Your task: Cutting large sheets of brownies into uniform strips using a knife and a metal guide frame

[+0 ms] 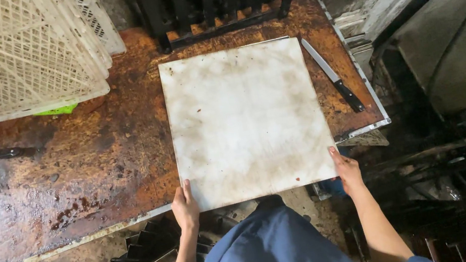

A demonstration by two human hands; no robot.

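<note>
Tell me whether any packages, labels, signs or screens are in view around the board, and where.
None in view: no package, label, sign or screen shows.
Nearest to a container: white plastic lattice crates, stacked at the far left of the rusty table, unmarked.
The hands, left hand and right hand, grip a plain stained white cutting board.

stained white board (247,119); rusty brown table (94,159); cream lattice crates (9,54)

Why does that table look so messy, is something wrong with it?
The metal table is rusty brown with dark wet stains at its left. The white cutting board, gripped by the left hand and right hand, is stained and overhangs the near edge.
</note>
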